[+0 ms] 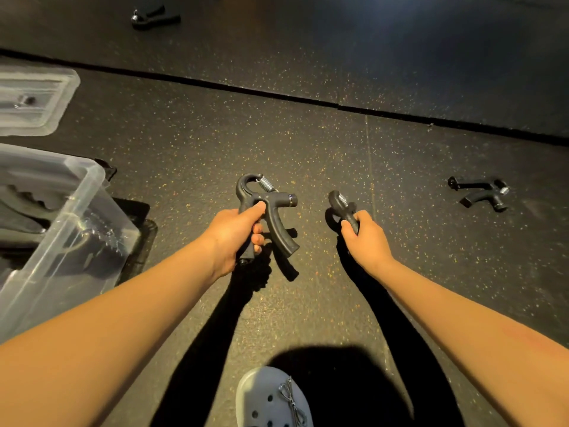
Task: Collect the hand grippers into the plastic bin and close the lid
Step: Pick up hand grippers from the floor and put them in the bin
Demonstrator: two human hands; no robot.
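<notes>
Head view, left hand (229,238), right hand (366,238), grips wrapped round hand grippers (271,204), plastic bin (89,180) rim leftward

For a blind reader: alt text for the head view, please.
Left hand and right hand each hold a black hand gripper over a dark floor. A clear plastic bin sits at left, lid off beyond it; two more grippers lie farther away.

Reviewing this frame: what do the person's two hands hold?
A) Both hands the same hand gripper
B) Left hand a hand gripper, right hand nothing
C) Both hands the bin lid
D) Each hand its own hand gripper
D: the left hand grips the handle of one hand gripper, and the right hand grips a second hand gripper.
</notes>
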